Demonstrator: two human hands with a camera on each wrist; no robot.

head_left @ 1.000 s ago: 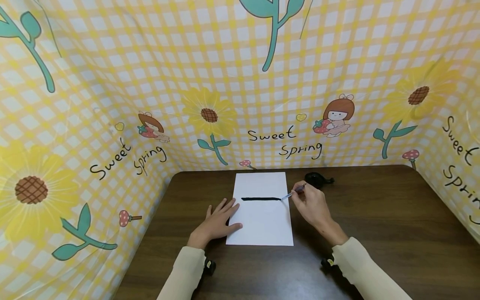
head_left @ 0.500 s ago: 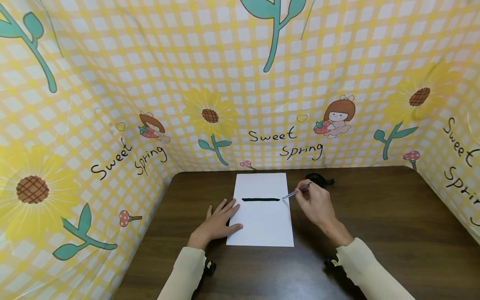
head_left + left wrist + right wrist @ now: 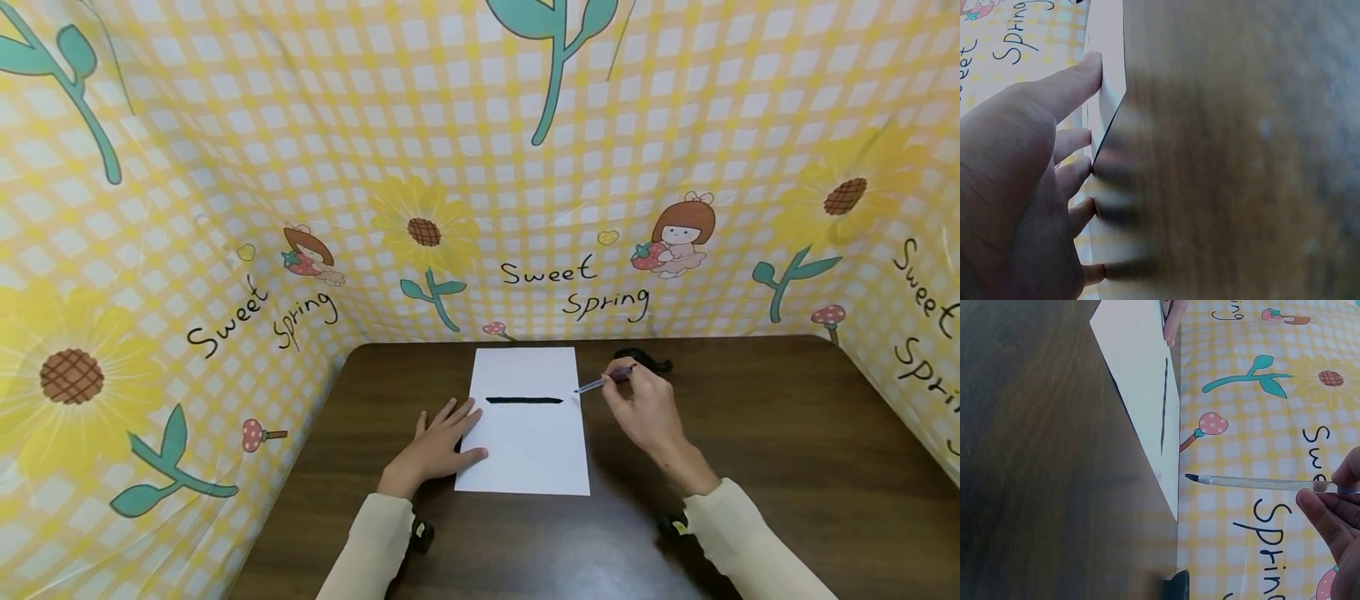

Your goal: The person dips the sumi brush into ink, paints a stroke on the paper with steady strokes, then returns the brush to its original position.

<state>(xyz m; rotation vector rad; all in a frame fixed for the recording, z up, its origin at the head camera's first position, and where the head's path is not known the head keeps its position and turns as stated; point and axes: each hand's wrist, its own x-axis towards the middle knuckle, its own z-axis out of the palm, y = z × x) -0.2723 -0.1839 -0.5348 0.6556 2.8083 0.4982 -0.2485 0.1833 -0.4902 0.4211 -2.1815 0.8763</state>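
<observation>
A white sheet of paper [image 3: 525, 454] lies on the dark wooden table, with a thick black horizontal stroke [image 3: 525, 401] across it. My left hand [image 3: 437, 442] rests with spread fingers on the paper's left edge, the thumb farther onto the sheet. Between thumb and fingers, my right hand [image 3: 648, 410] pinches a slim paintbrush [image 3: 1254, 482] with a clear handle and dark bristles. In the right wrist view the bristles hang above the sheet. From the head view, the brush tip overlaps the paper's right edge, just past the stroke's right end.
Behind the right hand sits a black rounded object [image 3: 660, 364] with a narrow end, mostly hidden. The brown table [image 3: 787, 450] ends at a yellow checked cloth [image 3: 465, 158] hung at the back and both sides.
The right hand has drawn the brush back to the right, off the end of the black stroke and up from the paper. The left hand stays on the sheet.
</observation>
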